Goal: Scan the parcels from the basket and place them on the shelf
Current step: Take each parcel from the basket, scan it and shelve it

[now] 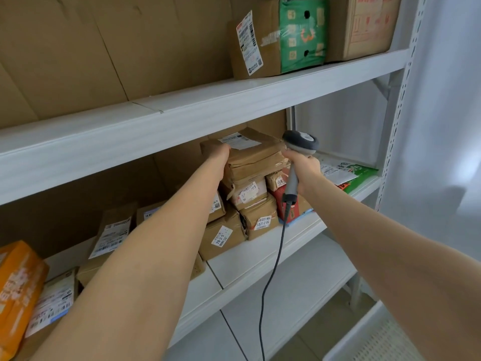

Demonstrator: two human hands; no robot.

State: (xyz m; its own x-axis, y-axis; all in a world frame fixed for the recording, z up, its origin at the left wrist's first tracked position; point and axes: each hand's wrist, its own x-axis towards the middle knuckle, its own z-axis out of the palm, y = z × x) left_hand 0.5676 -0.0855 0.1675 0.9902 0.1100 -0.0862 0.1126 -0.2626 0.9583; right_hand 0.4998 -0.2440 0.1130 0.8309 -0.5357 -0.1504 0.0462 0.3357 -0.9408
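Note:
A brown taped parcel (253, 152) with a white label lies on top of a stack of parcels on the middle shelf (260, 259). My left hand (218, 158) grips its left end. My right hand (303, 169) holds a grey barcode scanner (300, 142) by the handle, right beside the parcel's right end. The scanner's dark cable (270, 277) hangs down in front of the shelf. The white basket (374, 334) shows at the bottom right corner.
Several labelled brown parcels (256, 220) fill the middle shelf, with an orange packet (18, 290) at far left and a green bag (356, 175) at right. The upper shelf (234, 97) carries a green box (303, 35) and cardboard boxes. A white curtain (442, 126) hangs right.

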